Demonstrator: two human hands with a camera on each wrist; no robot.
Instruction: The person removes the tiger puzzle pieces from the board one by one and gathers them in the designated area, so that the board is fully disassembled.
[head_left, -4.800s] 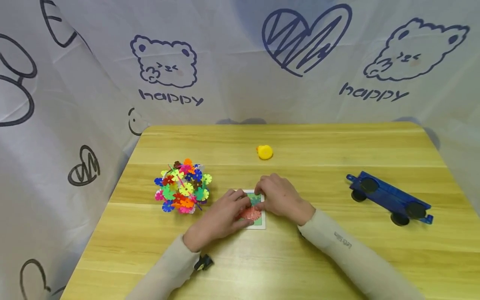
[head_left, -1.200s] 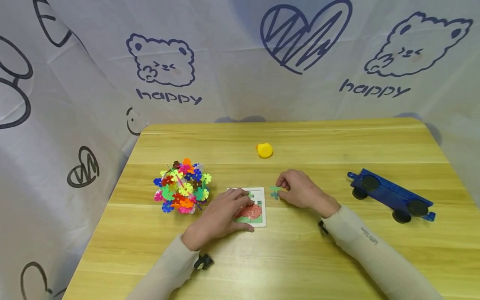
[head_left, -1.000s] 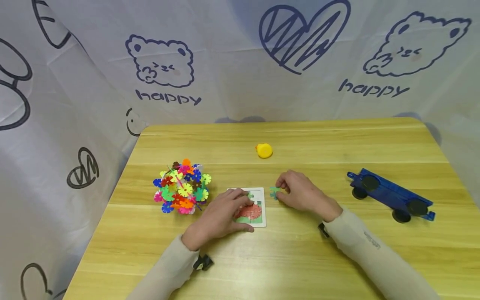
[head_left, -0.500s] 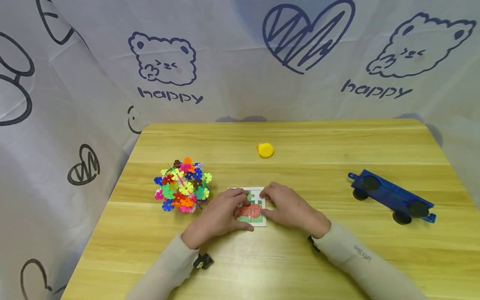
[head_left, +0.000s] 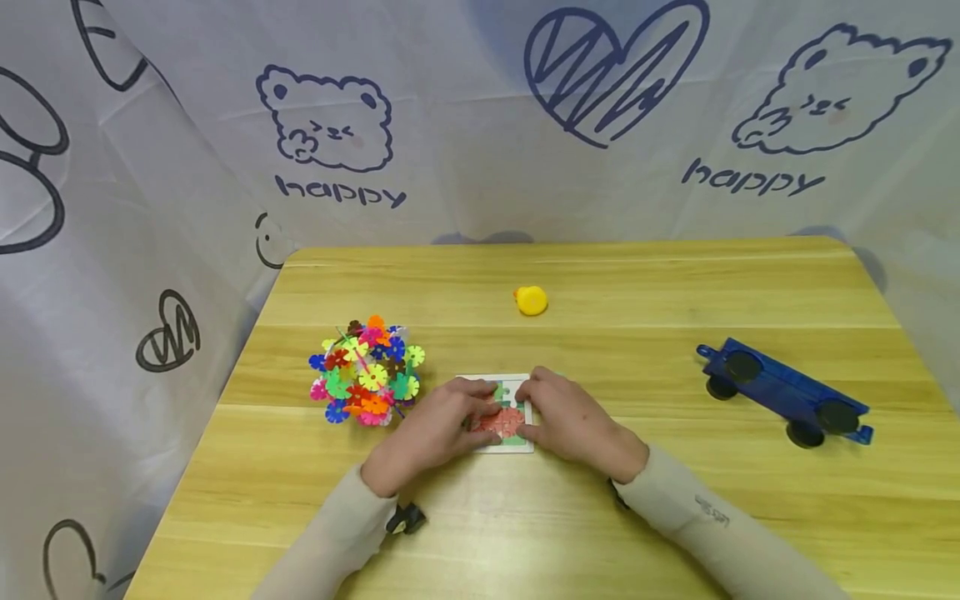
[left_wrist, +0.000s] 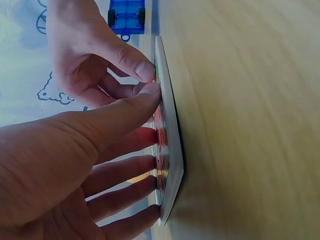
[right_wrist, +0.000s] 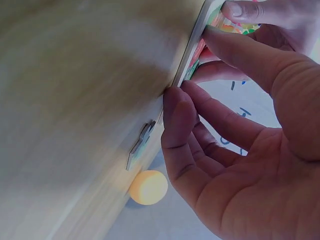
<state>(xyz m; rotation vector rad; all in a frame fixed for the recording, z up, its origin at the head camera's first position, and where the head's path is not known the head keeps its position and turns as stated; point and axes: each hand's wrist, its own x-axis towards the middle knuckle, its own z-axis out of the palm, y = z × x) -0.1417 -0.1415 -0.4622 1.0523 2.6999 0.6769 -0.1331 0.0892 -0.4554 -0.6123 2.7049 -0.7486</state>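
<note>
A small jigsaw puzzle (head_left: 510, 422) in a white frame lies on the wooden table, its picture red and green with a pale gap near the top. My left hand (head_left: 431, 433) reaches over its left side; in the left wrist view the fairly straight fingers and thumb touch the puzzle's face. At the right edge, my right hand (head_left: 577, 421) grips the frame with curled fingers, its thumb on the near part. A loose puzzle piece (right_wrist: 141, 145) lies on the table beyond the right fingertips in the right wrist view; in the head view the hand hides it.
A ball of colourful plastic flower discs (head_left: 367, 372) stands left of the puzzle. Behind it sits a yellow toy duck (head_left: 532, 301). Far to the right lies a blue toy wagon (head_left: 783, 392) with black wheels. A printed white cloth (head_left: 465, 150) hangs behind the table.
About a second ago my right hand had the blue-green piece right of the puzzle. Since then it has moved left to the frame's edge. My left hand has stayed on the puzzle, thumb drawn in slightly.
</note>
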